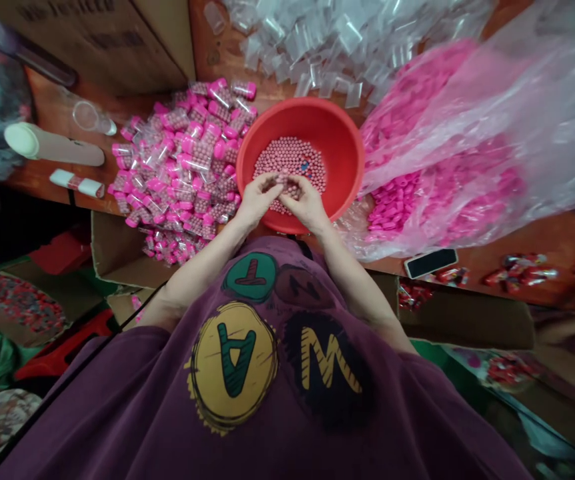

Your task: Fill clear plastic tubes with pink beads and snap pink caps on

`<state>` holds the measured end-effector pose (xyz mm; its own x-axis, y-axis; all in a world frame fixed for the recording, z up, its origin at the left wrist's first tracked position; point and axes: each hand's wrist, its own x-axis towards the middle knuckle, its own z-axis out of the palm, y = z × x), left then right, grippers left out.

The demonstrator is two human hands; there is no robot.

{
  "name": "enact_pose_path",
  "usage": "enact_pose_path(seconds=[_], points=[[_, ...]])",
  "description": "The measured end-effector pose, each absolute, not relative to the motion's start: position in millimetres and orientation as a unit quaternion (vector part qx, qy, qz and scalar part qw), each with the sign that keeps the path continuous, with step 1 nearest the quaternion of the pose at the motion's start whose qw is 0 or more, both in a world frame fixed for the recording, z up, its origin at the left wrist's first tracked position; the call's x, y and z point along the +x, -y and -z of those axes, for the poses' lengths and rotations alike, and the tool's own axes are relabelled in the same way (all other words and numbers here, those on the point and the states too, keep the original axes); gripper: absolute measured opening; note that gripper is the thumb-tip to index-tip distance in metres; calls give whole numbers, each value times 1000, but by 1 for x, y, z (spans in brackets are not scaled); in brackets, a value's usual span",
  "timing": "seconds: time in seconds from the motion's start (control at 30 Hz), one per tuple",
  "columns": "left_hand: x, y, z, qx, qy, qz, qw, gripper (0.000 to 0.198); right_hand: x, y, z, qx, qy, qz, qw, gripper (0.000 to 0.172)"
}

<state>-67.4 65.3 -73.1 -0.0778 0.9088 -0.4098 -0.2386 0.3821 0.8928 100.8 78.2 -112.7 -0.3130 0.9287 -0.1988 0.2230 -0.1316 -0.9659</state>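
Observation:
My left hand (260,198) and my right hand (307,202) meet over the near part of a red plastic bowl (346,160). Their fingertips are closed around a small clear jar (281,179) with pink beads in it, mostly hidden by the fingers. Loose pink beads (287,155) cover the bottom of the bowl, with a small blue item (305,165) among them. Left of the bowl lies a heap of filled jars (200,150) with bright pink caps. On the right, loose pink caps (392,207) spill from a clear plastic bag (447,120).
Empty clear jars (317,43) are piled at the back. A cardboard box (117,53) stands back left, near a pale bottle (57,145) and a white-and-red item (77,183). A phone (431,264) and red wrapped pieces (517,272) lie front right. Another person's arm (567,327) shows at far right.

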Motion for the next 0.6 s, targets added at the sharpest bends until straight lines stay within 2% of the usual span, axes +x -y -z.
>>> enact_pose_path(seconds=[0.1,0.3,0.43,0.6], points=[[-68,-75,56,277,-539,-461,649,21,117,-81,90,-481,574,-578,324,59],[-64,-85,22,262,-478,-395,740,26,149,-96,30,-475,658,-497,307,42],[-51,-86,8,255,-479,-389,744,21,152,-102,4,-436,726,-457,272,34],[-43,-83,-11,248,-507,-371,737,20,158,-98,-1,-436,719,-480,252,32]])
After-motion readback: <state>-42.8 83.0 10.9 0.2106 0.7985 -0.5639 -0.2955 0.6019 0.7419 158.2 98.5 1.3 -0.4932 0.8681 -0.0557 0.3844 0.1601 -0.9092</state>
